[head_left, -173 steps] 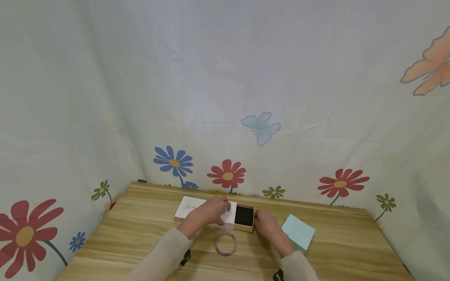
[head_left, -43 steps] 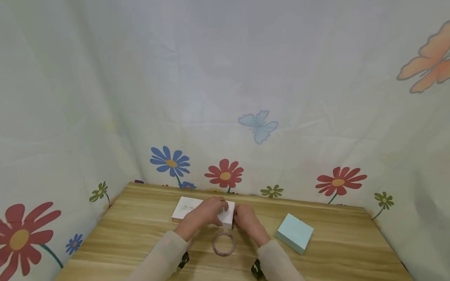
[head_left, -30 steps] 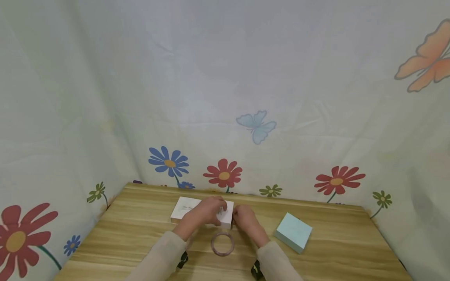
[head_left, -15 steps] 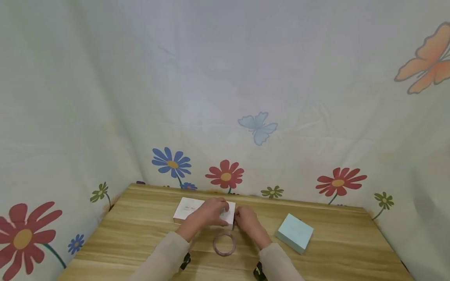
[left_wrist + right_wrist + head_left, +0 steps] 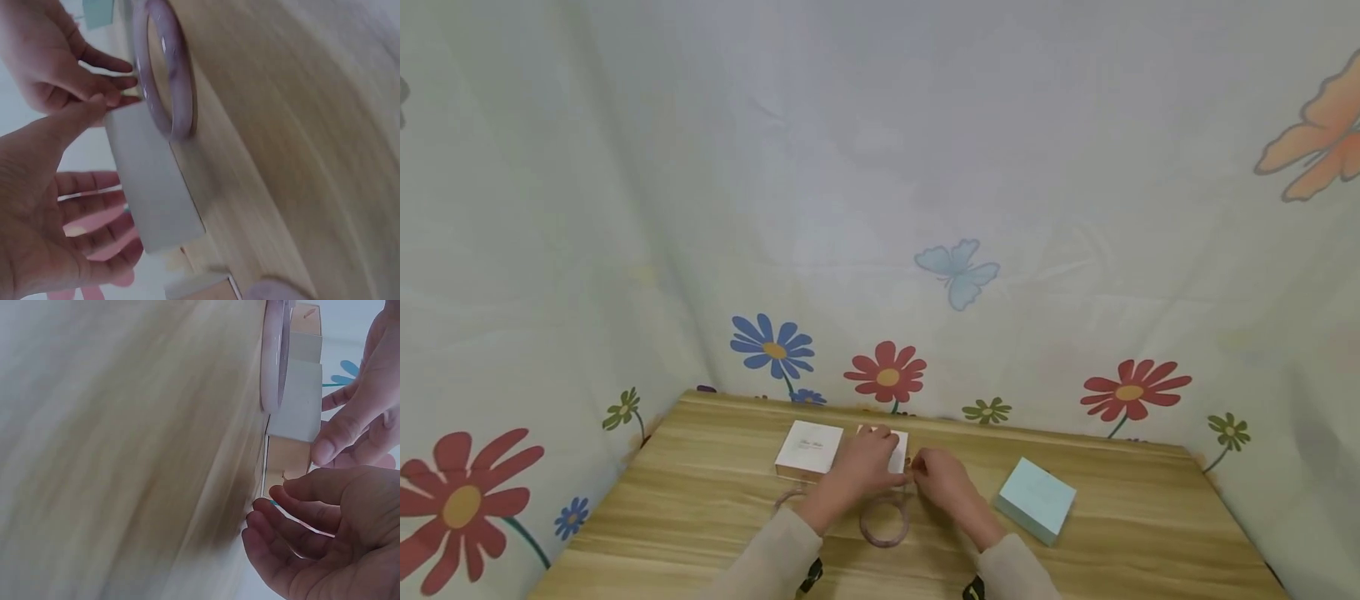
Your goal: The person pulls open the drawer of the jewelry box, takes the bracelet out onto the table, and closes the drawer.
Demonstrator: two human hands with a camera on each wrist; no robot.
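Observation:
Two white boxes stand side by side at the back. The left white box has a tan front face. My left hand holds the right white box, thumb at its near right corner and fingers spread along its far side. A tan drawer front forms that box's right end. My right hand is there, thumb and forefinger pinching at a small pull tab; the fingers partly hide it. In front lies a pale purple bangle; a second bangle shows partly behind the left forearm.
A light blue box sits to the right of my right hand on the wood-grain table. A curtain printed with flowers and butterflies hangs directly behind the table's back edge.
The drawer, open with black lining showing several seconds ago, was pushed in by the right hand. Since half a second ago, the left hand has slid right, its thumb reaching the box's right end.

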